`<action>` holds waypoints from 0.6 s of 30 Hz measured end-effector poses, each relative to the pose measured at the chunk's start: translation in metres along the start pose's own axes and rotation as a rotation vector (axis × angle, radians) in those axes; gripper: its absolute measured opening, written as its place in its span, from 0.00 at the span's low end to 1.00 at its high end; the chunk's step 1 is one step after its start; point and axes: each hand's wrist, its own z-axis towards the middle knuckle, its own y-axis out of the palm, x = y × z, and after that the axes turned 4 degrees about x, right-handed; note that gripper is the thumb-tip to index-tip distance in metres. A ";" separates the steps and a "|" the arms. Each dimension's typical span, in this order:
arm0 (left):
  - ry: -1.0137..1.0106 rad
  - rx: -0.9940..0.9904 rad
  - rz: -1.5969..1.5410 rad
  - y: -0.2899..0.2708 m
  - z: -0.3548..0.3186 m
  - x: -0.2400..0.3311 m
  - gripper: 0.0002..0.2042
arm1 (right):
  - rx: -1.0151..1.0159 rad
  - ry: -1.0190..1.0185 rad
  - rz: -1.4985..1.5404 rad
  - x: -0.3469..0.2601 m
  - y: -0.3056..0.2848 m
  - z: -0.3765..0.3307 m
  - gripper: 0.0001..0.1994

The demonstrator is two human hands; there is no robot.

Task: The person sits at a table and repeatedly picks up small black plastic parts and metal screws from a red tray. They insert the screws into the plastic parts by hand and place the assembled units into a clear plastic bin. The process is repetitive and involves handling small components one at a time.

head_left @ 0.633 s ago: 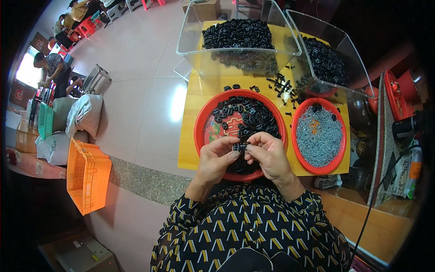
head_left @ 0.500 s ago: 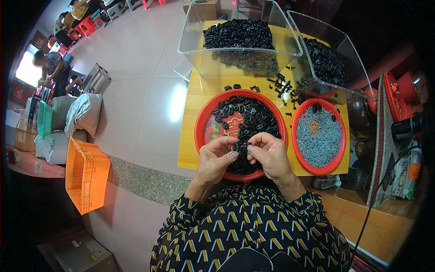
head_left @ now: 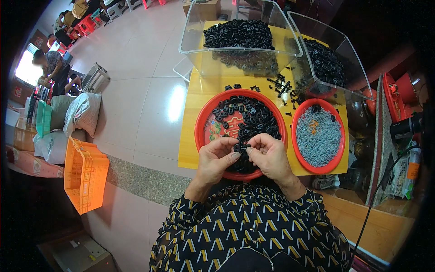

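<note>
Over the near side of a round red tray (head_left: 199, 119), my two hands meet. My left hand (head_left: 213, 159) is closed, pinching a small black oval plastic piece with holes (head_left: 237, 148) between thumb and fingertips. Against its right side, my right hand (head_left: 272, 158) pinches a small dark part, mostly hidden by the fingertips. The two parts appear to touch. Many similar black oval pieces (head_left: 259, 115) are heaped in the tray, mainly on its right side. To the right, a smaller red tray (head_left: 295, 136) holds a pile of silvery screws (head_left: 319, 140).
Two clear plastic bins (head_left: 240, 51) (head_left: 344, 90) of black pieces stand at the back of the yellow table (head_left: 190, 136). Loose black parts (head_left: 283, 86) lie between bins and trays. On the floor at left are an orange crate (head_left: 86, 177) and sacks (head_left: 84, 113). A person (head_left: 56, 68) is farther off.
The black oval piece in my left hand has turned slightly and shows more between the fingertips. My right fingertips have shifted a little; both hands stay over the tray.
</note>
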 end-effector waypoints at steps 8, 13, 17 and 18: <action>0.046 -0.005 0.099 0.002 -0.002 0.002 0.14 | 0.008 -0.011 -0.056 -0.002 -0.001 -0.001 0.04; 0.031 0.013 0.130 0.003 -0.003 0.002 0.14 | -0.005 -0.004 -0.045 -0.003 0.000 -0.002 0.03; 0.014 0.022 0.112 0.005 -0.003 0.001 0.14 | -0.005 0.002 -0.054 -0.003 0.000 -0.002 0.03; 0.015 0.018 0.112 0.005 -0.004 0.001 0.14 | -0.005 0.005 -0.052 -0.002 -0.001 -0.002 0.03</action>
